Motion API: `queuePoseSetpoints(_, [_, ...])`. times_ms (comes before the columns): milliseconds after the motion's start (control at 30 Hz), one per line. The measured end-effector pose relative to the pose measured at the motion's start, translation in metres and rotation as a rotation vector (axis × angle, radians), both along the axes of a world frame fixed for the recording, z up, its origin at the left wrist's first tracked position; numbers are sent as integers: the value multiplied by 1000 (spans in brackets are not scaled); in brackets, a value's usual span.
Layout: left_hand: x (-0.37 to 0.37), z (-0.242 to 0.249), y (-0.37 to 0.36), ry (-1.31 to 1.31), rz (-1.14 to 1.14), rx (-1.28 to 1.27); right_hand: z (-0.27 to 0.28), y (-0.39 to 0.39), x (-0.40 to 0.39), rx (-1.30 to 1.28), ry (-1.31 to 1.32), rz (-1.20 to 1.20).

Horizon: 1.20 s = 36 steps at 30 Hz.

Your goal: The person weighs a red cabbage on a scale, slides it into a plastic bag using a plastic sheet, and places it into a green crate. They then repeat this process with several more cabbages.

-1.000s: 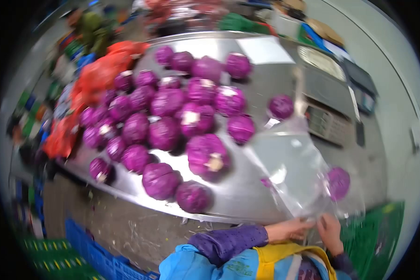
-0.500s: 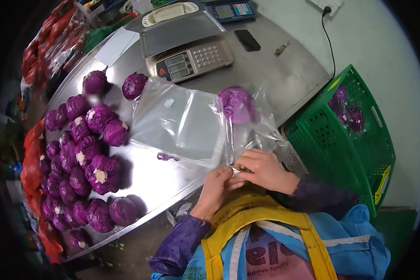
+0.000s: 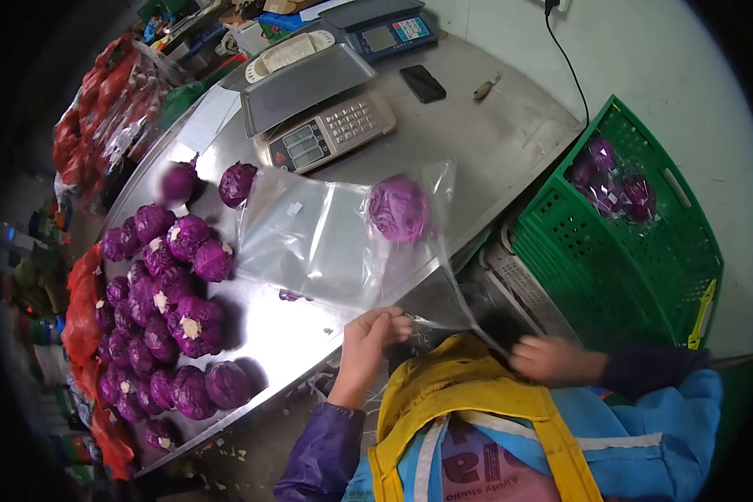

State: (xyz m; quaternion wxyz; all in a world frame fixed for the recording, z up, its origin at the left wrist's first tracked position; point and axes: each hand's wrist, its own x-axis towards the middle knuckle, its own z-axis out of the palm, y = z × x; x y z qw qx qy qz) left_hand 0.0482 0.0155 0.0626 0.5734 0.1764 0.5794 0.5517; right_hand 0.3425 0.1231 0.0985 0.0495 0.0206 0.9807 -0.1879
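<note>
Hands first, from my head camera: my left hand (image 3: 375, 330) is curled at the near edge of the steel table (image 3: 494, 142), fingertips pinched on the near edge of a clear plastic bag (image 3: 343, 243), while my right hand (image 3: 548, 358) sits off to the right, just past the table edge and over my yellow apron (image 3: 468, 393); it is blurred, so I cannot tell how far it is closed, though a thin stretched strip of the plastic runs down toward it. That bag lies spread flat on the table, and a red cabbage (image 3: 399, 208) sits at its far right end, under the film as far as I can make out. Left of the bag, a heap of loose red cabbages (image 3: 163, 309) crowds the table, several showing pale cut stems, with two more (image 3: 237, 183) lying apart nearer the scale. Beyond the bag stands a weighing scale (image 3: 314, 105) with its flat pan and keypad, a second smaller scale (image 3: 381, 29) behind it, and a dark phone (image 3: 422, 83) lying on the steel near them. To my right, beside the table, a green plastic crate (image 3: 636, 243) holds a few bagged red cabbages (image 3: 611, 180). Along the far left edge hang red net sacks (image 3: 84, 309).
</note>
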Motion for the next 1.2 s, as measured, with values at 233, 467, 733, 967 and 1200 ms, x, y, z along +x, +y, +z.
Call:
queuePoseSetpoints(233, [-58,-20,-27,21,-424,-10,-6,-2,133,-374,-819,-287])
queuePoseSetpoints(467, [-36,-28,8,1185,43,148,34,74,-67,212,185,-427])
queuePoseSetpoints(733, [-58,-43,39,1013,-505,469,-25,108,-120,-300,164,-370])
queuePoseSetpoints(967, [-116,-81,50,693,-455,158,-2,110,-133,138,378,-198])
queuePoseSetpoints(1200, [-130,-50,63,531,-556,275,-20,81,-157,-190,330,-416])
